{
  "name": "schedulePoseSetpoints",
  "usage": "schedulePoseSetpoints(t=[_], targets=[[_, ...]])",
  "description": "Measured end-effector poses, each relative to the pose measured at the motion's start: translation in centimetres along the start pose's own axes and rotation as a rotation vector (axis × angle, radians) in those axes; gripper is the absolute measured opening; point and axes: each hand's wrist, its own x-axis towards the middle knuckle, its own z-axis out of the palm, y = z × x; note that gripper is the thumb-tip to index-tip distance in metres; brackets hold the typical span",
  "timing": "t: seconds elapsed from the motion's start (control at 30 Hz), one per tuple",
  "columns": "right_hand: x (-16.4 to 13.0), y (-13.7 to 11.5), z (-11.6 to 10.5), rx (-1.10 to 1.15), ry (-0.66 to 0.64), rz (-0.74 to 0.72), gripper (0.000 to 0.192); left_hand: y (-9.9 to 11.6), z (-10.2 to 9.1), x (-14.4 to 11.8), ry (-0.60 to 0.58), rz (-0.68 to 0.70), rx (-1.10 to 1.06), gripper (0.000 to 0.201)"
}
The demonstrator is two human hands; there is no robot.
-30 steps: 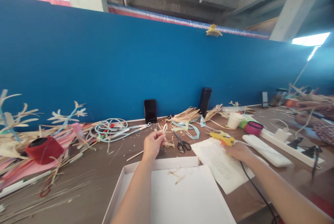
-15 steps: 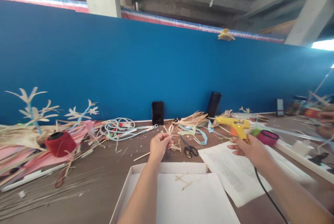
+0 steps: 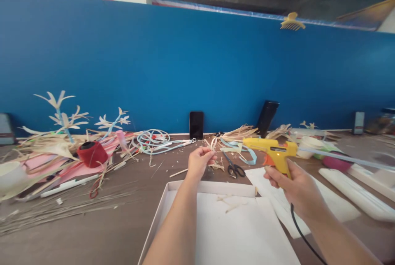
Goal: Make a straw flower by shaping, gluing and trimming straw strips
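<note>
— What's over on the far left of the table (image 3: 101, 232)?

— Pale straw flowers (image 3: 63, 112) standing up in front of the blue wall (image 3: 154, 59), a red cup (image 3: 91, 154) lying among pink sheets and loose strips, then a coil of light blue cord (image 3: 151, 139).

— And the left hand (image 3: 199, 162)?

— Raised above the far edge of a shallow white box (image 3: 216, 232), its grip closed in a pinch on a small looped straw piece (image 3: 212, 145). A dark phone (image 3: 196, 125) leans against the wall behind it.

— What lies between the hands?

— Black scissors (image 3: 234, 169) flat on the table, with blue ribbon and straw scraps just beyond.

— The right hand (image 3: 298, 189)?

— Its grip is wrapped around the handle of a yellow glue gun (image 3: 273, 149), held off the table, nozzle pointing left toward the straw piece but well apart from it. A black cable (image 3: 300, 234) runs down from the handle, over a printed sheet of paper (image 3: 277, 199).

— Further right?

— A white cup (image 3: 307, 146), a pink pot (image 3: 335, 162) and a long white block (image 3: 354, 195); the rest is blurred.
</note>
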Motion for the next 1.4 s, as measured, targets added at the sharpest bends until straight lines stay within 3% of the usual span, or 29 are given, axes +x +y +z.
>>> schedulePoseSetpoints(t=[0.13,0.23,0.53,0.83,1.4], targets=[[-0.6,-0.7,1.1,0.071,-0.164,0.043,0.038,0.1,0.0,-0.1,-0.007,0.012,0.008,0.026],[-0.7,-0.9,2.3,0.049,-0.216,0.091,0.041,0.2,0.0,-0.2,-0.01,0.013,0.02,0.025],[-0.4,-1.4,4.5,-0.138,-0.242,0.135,0.037,0.2,0.1,-0.1,-0.033,0.026,0.012,0.024],[-0.4,-0.9,5.0,-0.225,-0.252,0.078,0.037,0.2,0.0,-0.1,-0.044,0.017,-0.02,0.021],[-0.6,-2.6,4.9,-0.322,-0.31,0.101,0.034,0.5,0.1,-0.3,-0.041,0.02,-0.008,0.022]])
